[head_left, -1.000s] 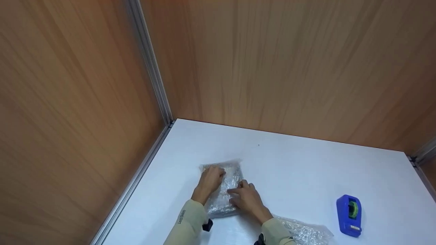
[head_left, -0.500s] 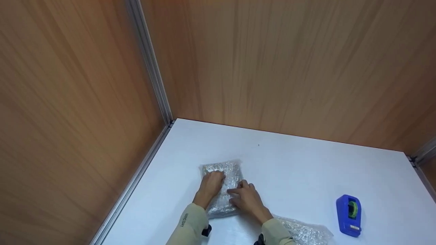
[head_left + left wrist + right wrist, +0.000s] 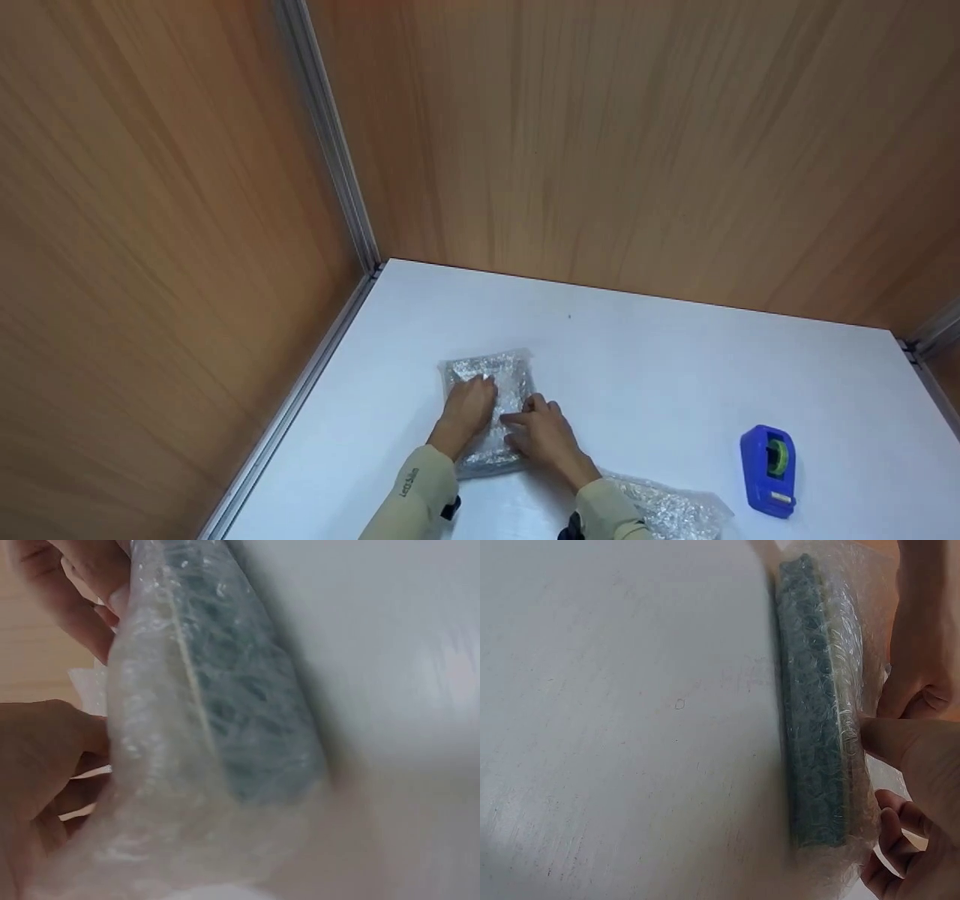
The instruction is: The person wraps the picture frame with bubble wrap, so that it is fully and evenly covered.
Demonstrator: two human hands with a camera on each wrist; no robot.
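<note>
A flat package in clear bubble wrap (image 3: 491, 454) lies on the white table. In both wrist views a dark green-blue block with a pale strip along its edge shows through the wrap (image 3: 814, 712). My left hand (image 3: 466, 409) bends its fingers over the far left part of the top and touches the wrap. Whether it pinches the wrap is hidden. On the right side, my right hand (image 3: 551, 442) rests on the package, its index finger stretched across the top. Beyond the package, a translucent flap (image 3: 88, 690) shows between the hands in the left wrist view.
More bubble wrap (image 3: 679, 510) lies on the table to the right, partly under my right sleeve. A blue tape dispenser (image 3: 769, 472) with a green roll stands farther right. Wood-look panels (image 3: 637, 150) rise behind and at the left of the white table (image 3: 637, 360).
My left hand has slid slightly toward me along the package, uncovering more of its far end. The right hand and the package have stayed in place.
</note>
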